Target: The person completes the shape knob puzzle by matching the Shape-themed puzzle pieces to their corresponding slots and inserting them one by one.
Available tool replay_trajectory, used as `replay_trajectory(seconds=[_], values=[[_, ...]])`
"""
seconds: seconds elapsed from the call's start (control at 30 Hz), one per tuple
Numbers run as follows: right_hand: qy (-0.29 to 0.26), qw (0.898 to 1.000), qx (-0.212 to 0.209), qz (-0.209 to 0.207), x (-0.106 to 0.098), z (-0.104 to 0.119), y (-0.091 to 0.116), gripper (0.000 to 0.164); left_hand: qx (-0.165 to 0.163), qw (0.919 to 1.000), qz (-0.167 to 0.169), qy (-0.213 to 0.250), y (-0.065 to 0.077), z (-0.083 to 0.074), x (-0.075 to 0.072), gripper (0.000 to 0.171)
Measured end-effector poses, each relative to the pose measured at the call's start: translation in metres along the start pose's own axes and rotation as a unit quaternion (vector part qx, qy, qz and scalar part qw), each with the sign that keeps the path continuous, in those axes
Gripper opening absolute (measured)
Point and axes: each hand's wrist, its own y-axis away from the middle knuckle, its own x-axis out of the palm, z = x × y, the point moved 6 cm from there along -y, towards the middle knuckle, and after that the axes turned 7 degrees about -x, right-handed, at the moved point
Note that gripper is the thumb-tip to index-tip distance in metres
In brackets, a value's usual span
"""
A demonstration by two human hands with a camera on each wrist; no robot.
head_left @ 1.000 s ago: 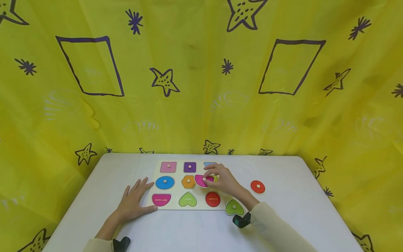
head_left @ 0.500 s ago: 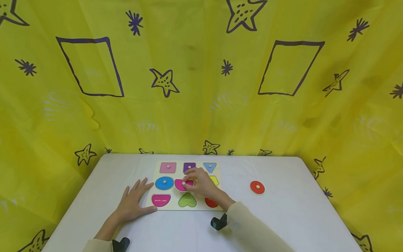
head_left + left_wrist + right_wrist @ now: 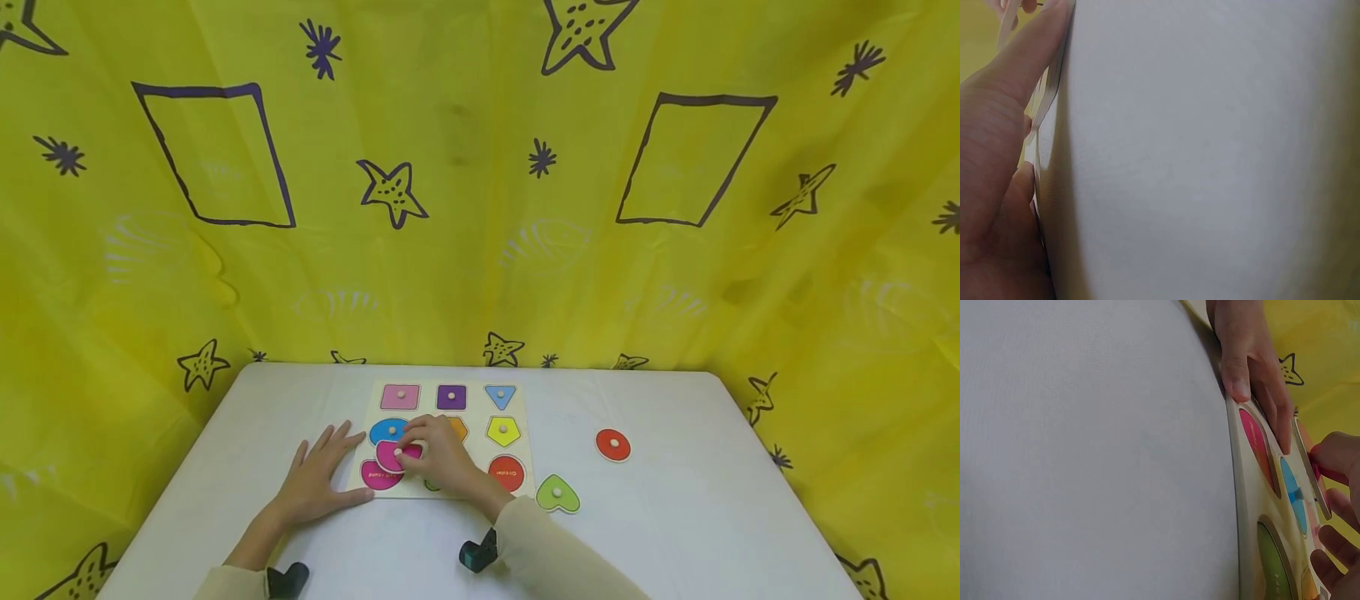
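My right hand [image 3: 438,458] pinches the small knob of a magenta half-round puzzle piece [image 3: 386,456]. The piece is held above the shape puzzle board [image 3: 522,451], overlapping the magenta half-round recess [image 3: 377,477] and the blue oval piece [image 3: 385,430]. In the right wrist view, a gap shows between the held piece [image 3: 1310,464] and the board. With fingers spread, my left hand [image 3: 321,482] rests at the board's left edge, thumb at the near corner. The green heart recess [image 3: 1274,565] is mostly hidden by my right hand in the head view.
A green heart piece [image 3: 558,493] lies beside the board's near right corner, and a red oval-looking round piece [image 3: 613,445] lies farther right on the white table [image 3: 675,517]. The red circular recess [image 3: 506,473] holds no knobbed piece. A yellow curtain [image 3: 465,275] hangs behind.
My right hand has carried the half-round piece leftward across the board, from near the yellow pentagon to over the half-round recess. The left hand stays at the board's edge.
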Motion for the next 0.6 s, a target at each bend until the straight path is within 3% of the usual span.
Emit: replay_trajectory(seconds=[0.27,0.6], values=[[0.055,0.998,-0.03,-0.021,0.016,0.005,-0.001,0.007,-0.005,0.9999,0.01,-0.012,0.001,-0.003,-0.003,0.096],[0.134,0.99,-0.035,-0.021,0.028,0.004,0.0,0.007,0.006,1.0,0.003,-0.001,0.001,-0.003,-0.006,0.094]])
